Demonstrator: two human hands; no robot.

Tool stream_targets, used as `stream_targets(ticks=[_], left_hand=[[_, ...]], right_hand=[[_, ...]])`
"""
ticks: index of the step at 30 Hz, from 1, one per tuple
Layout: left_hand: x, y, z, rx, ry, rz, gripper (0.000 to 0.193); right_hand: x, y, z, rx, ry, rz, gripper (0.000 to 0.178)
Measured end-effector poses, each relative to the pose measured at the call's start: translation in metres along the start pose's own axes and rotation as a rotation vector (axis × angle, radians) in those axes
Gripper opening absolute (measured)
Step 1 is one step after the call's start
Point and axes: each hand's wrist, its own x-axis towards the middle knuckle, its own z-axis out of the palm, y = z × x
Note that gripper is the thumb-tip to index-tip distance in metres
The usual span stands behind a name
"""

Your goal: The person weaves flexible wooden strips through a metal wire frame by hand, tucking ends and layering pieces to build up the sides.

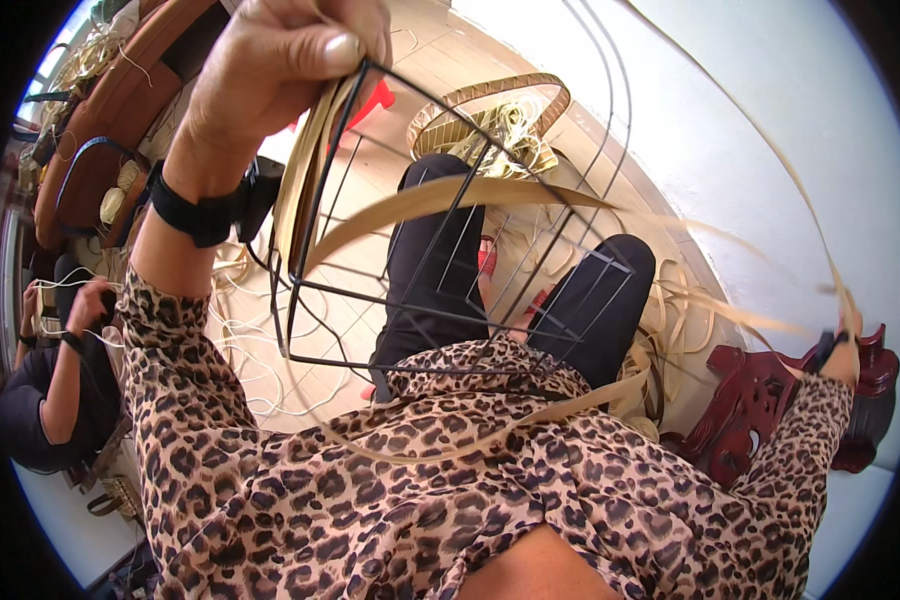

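– above the person's lap, what is held up there?

– a black wire frame (410, 305) shaped like an open box, tilted over two knees in black trousers (430, 270).

– and which hand has it?

– the left hand (280, 65), at the frame's upper corner. its thumb presses down there, fingers clamped on the wire and on flat tan strips (298, 195) that run along the frame's left side. the other fingertips are cut off by the picture's upper edge.

– where does the loose strip go?

– one long, flat, tan band (450, 197) arches across the frame and off to the right, where it blurs.

– what about the right hand (848, 318)?

– it is stretched far out to the right, beside a dark red carved wooden piece of furniture (730, 400). tan strips lead to it, but it is too small and blurred; i cannot tell whether its fingers are together or apart.

– anything on the floor?

– a round tan woven basket (442, 130) near the white wall, with a tangle of pale strips (520, 130) in it. white cords (240, 350) lie loosely to the left, where a co-worker in black (55, 400) handles white cord too.
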Motion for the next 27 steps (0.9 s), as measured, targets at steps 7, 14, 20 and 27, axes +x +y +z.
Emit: stream_targets(ticks=[7, 14, 20, 27], left_hand=[[0.014, -0.014, 0.006, -0.012, -0.023, -0.018, 0.025], [0.022, -0.009, 0.034, -0.395, 0.006, -0.159, 0.013], [0.033, 0.0, 0.046, -0.454, -0.047, -0.32, 0.011], [0.022, -0.008, 0.042, -0.413, -0.05, -0.215, 0.013]], right_hand=[[-0.03, -0.051, 0.023, 0.034, -0.167, -0.11, 0.035], [-0.03, -0.275, 0.122, 0.164, -0.819, -0.775, 0.046], [-0.094, -0.378, 0.18, 0.042, -1.438, -1.173, 0.051], [-0.089, -0.369, 0.214, 0.398, -1.488, -0.865, 0.03]])
